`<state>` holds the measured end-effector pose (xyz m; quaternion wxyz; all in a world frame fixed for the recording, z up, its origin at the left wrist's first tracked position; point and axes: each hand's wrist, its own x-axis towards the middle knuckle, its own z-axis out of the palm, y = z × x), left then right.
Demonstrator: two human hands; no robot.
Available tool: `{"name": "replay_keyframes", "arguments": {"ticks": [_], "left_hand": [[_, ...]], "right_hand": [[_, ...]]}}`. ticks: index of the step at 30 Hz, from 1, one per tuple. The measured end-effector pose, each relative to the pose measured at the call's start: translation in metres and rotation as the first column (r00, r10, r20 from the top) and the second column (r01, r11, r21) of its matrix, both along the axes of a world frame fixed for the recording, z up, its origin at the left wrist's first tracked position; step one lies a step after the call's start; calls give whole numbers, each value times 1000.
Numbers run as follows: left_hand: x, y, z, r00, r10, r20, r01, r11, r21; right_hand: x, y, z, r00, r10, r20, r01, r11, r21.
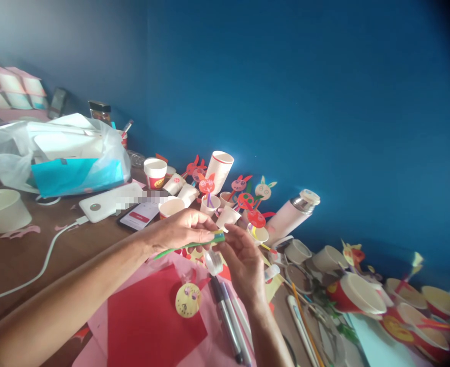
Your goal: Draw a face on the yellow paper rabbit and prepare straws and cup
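Observation:
Both hands meet over the middle of the table. My left hand [188, 228] is closed on a narrow green strip [167, 252], its thumb pressed on top; the strip's far end shows yellow and blue. My right hand [245, 255] pinches at that same end, fingers bent. Just below the hands is a small clear roll or cap [213, 262]. A round yellow paper face [188, 300] lies on a red paper sheet [152, 321], which rests on pink paper [95, 336].
Markers [227, 321] lie below my right hand. Behind are paper cups [219, 165] with paper animal faces [263, 191], and a leaning flask [291, 216]. Left are a phone [138, 216], a white power bank [110, 201] with cable, and a plastic bag [10, 153]. More cups [362, 293] stand right.

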<state>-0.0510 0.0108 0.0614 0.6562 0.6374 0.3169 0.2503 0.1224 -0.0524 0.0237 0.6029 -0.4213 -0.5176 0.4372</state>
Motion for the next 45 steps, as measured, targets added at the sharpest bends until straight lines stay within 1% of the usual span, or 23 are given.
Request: {"name": "replay_keyframes", "arguments": {"ticks": [4, 10, 14, 19, 23, 28, 32, 34, 35, 37, 38, 40, 42, 43, 45], "left_hand": [[-2, 3, -6, 997, -26, 66, 34, 991, -133], [-3, 7, -13, 982, -126, 141, 157, 960, -232], [-2, 7, -13, 959, -186, 212, 245, 922, -299], [0, 10, -15, 925, -261, 275, 344, 884, -318], [1, 12, -17, 902, -324, 286, 411, 847, -338], [3, 10, -18, 899, -347, 267, 419, 859, -294], [2, 8, -21, 896, -343, 282, 416, 869, -266], [0, 8, -20, 923, -304, 237, 354, 911, -212], [-1, 7, -19, 943, -276, 186, 306, 939, -157], [-3, 5, -12, 979, -201, 43, 201, 980, 6], [-3, 2, -8, 988, -151, -39, 155, 983, 95], [-1, -4, 1, 984, -45, -170, 88, 963, 253], [2, -12, 7, 968, 53, -247, 44, 927, 373], [3, -16, 9, 957, 99, -272, 28, 903, 428], [6, -22, 9, 948, 170, -269, 0, 845, 534]], "right_hand": [[2, -1, -2, 999, 17, 33, -18, 1000, 21], [5, -5, -1, 990, 4, 144, -12, 999, 52], [10, -6, 3, 978, 35, 207, -59, 992, 109], [15, -8, 11, 953, 52, 298, -108, 979, 174], [16, -10, 14, 947, 58, 317, -118, 978, 174], [18, -10, 16, 942, 65, 329, -122, 980, 155], [21, -11, 18, 924, 26, 381, -93, 983, 159], [21, -11, 19, 918, -4, 397, -64, 985, 158], [21, -11, 19, 917, -17, 398, -48, 987, 153], [20, -11, 20, 917, -28, 398, -25, 991, 129], [19, -10, 21, 917, -32, 398, -16, 993, 116], [17, -9, 21, 918, -40, 395, 5, 996, 90], [16, -8, 20, 923, -47, 382, 25, 998, 61], [16, -8, 19, 925, -49, 376, 34, 998, 46], [15, -8, 17, 925, -57, 376, 52, 998, 21]]}}
